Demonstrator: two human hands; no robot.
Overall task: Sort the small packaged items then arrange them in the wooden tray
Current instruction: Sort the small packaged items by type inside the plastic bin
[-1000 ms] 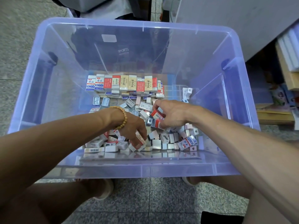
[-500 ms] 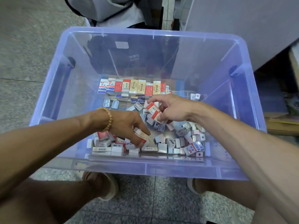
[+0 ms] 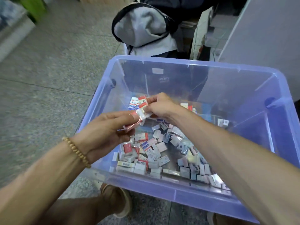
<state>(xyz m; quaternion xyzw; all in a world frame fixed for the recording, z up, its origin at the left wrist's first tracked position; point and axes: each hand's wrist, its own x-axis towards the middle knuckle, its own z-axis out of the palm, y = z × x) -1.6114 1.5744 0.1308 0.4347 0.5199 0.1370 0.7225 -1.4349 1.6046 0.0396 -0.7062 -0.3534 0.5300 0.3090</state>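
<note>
1. Both hands are raised together above the blue plastic bin (image 3: pixel 276 88), over its far-left part, with the loose pile of small packaged items (image 3: pixel 162 151) lying below and toward the person.
2. The left hand (image 3: pixel 103 130) has its fingers curled round a red-wrapped pack (image 3: pixel 131 125), whose long axis runs from lower left up toward the right hand.
3. The right hand (image 3: pixel 159 106) pinches 2 or so red-and-white packs (image 3: pixel 143 101) between thumb and fingertips, standing roughly upright, just above and touching the far end of the left hand's pack.
4. The held packs meet end to end between the 2 hands, so I judge the step to be gathering like packs into 1 stack; blur hides the exact count.
5. A row of sorted packs (image 3: pixel 134 103) stands against the bin's far wall, partly hidden behind the hands. It lies directly beyond the right hand, which is the nearer of the 2.
6. No wooden tray can be made out; whether the row sits in it, I cannot tell.
7. The next move likely turns on carrying the gathered packs a short way forward and down to that row, keeping them upright like their neighbours.
</note>
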